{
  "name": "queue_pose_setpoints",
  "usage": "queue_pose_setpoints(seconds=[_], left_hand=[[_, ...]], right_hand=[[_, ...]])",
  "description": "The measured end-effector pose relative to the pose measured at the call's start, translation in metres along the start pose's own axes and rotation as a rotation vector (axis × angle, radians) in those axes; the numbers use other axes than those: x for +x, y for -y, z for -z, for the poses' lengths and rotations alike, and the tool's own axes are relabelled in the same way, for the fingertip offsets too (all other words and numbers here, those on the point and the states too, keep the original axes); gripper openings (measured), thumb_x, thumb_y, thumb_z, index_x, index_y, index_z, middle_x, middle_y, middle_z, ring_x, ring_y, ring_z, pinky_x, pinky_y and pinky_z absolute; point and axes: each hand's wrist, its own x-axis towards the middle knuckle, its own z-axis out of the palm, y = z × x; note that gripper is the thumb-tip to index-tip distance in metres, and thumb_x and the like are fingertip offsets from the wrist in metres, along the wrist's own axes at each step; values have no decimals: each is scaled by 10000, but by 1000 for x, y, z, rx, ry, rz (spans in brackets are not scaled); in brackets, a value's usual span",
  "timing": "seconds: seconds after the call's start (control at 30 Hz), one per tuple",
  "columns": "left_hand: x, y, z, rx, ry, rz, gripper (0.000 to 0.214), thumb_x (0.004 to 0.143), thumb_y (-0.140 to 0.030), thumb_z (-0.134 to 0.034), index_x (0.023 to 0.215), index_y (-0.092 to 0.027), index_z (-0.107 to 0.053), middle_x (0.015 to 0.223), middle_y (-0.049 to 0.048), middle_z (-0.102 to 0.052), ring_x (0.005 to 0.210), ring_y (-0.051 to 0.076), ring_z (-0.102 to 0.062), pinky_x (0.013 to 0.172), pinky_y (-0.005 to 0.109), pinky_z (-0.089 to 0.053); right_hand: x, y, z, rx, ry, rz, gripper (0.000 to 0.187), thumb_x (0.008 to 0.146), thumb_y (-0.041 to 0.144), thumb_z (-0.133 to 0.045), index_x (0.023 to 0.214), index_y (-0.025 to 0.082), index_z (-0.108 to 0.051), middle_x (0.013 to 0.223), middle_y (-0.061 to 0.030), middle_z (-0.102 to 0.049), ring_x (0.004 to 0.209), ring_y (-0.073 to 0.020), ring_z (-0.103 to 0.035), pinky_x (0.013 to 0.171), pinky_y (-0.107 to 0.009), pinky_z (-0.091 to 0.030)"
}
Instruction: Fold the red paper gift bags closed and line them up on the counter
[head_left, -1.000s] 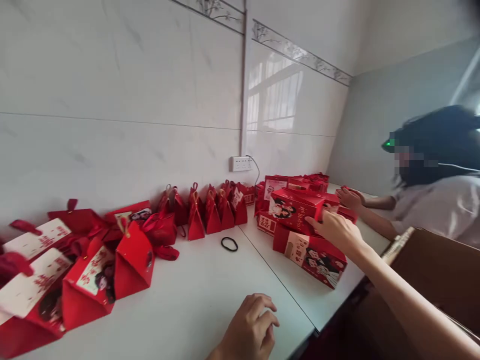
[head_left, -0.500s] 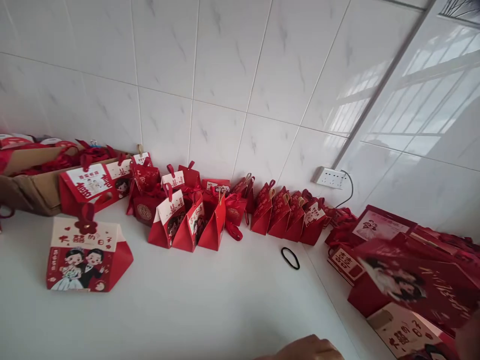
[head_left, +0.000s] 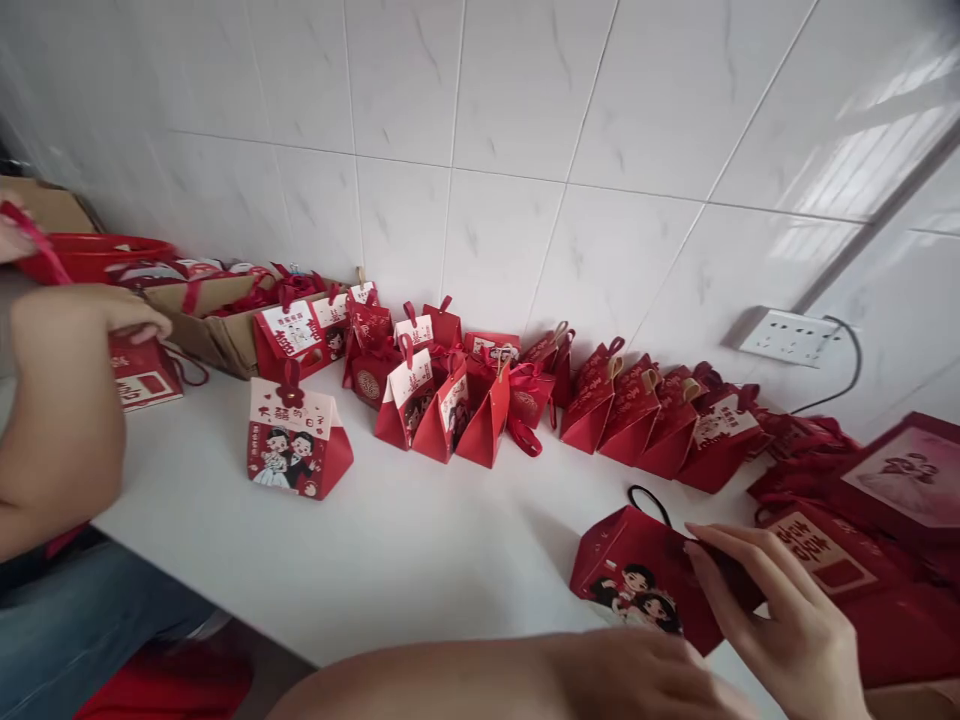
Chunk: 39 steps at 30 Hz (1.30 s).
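Note:
In the head view, a red candy gift box [head_left: 630, 575] with a cartoon couple on its side rests on the front right of the white table. The fingers of my right hand [head_left: 787, 600] close on its right upper edge. My left hand [head_left: 645, 670] lies low in front of the box, partly covering its lower side; it is blurred and its fingers are hidden. Behind the box, part of a black elastic loop [head_left: 649, 500] shows. Farther left stands a cream-topped gift box [head_left: 296, 440] with a ribbon loop.
Several red gift boxes [head_left: 480, 420] stand in rows by the tiled wall. A cardboard box [head_left: 225, 340] and red basin [head_left: 112, 250] are at the left, beside a co-worker's arm [head_left: 67, 400] and red box [head_left: 146, 375]. More boxes [head_left: 892, 600] are piled right, below a power strip [head_left: 787, 335].
The view has swung left, bringing a co-worker's arms into sight. The red gift box has come from the right-hand pile to the table before me, and both my hands are now beside it.

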Motion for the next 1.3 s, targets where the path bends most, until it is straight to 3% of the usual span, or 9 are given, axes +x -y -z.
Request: queue_pose_setpoints(seconds=[0.1,0.17,0.2,0.37,0.53,0.73,0.9,1.13,1.3], left_hand=[[-10,19,34,97,-286,270,157,787,-328,-527,880,-270,-639,1043,46,-701,968,196,-676,860,313,-522],[-16,32,54,117,-568,535,416,744,-431,-559,1068,-174,-595,1152,161,-648,1117,314,-604,962,483,-477],[-19,39,60,54,-595,602,516,708,-489,-615,1114,-174,-569,1177,168,-636,1171,333,-566,1001,516,-444],[-18,54,65,-246,-458,728,298,854,-462,-550,989,-202,-601,937,64,-704,884,204,-677,775,341,-560],[-12,42,60,-301,-381,816,285,868,-445,-548,771,-177,-551,611,-34,-565,548,110,-556,507,211,-464],[-5,41,68,-329,-290,831,260,849,-414,-577,748,-175,-558,608,-31,-555,534,101,-525,506,208,-459],[8,37,74,-294,-395,737,283,801,-359,-641,1010,-169,-623,954,65,-703,855,195,-674,717,289,-566],[19,24,68,-174,-409,736,138,841,-294,-603,765,-195,-663,734,-8,-717,666,136,-666,599,218,-533],[18,23,66,-122,-440,732,130,844,-289,-607,775,-190,-653,712,-11,-702,657,131,-655,596,212,-522]], right_hand=[[6,4,-17,269,-54,-167,125,857,285,-631,955,226,-581,856,-39,-619,733,-163,-650,589,-249,-541],[7,12,-31,442,-62,-338,229,846,310,-639,1027,233,-521,858,-39,-637,734,-176,-669,569,-263,-541],[5,16,-37,496,-117,-375,279,838,332,-643,1056,235,-500,885,-42,-640,732,-174,-668,605,-285,-554],[-9,28,-39,542,-68,-493,121,864,330,-613,839,215,-585,755,-21,-638,664,-153,-616,600,-277,-517],[-1,25,-21,592,-97,-515,197,876,325,-603,725,199,-593,735,-34,-645,671,-160,-602,618,-293,-494],[6,19,-19,723,-151,-526,253,828,399,-680,689,195,-622,660,-1,-627,592,-122,-564,577,-264,-473],[6,24,-22,799,-166,-606,353,785,507,-689,640,189,-640,628,6,-609,577,-111,-545,557,-249,-462],[7,23,-20,825,-156,-603,387,789,511,-684,580,190,-630,571,18,-562,528,-99,-499,499,-237,-418],[3,16,-16,861,-87,-410,267,865,415,-614,720,192,-623,706,-7,-615,636,-124,-567,598,-261,-479]])
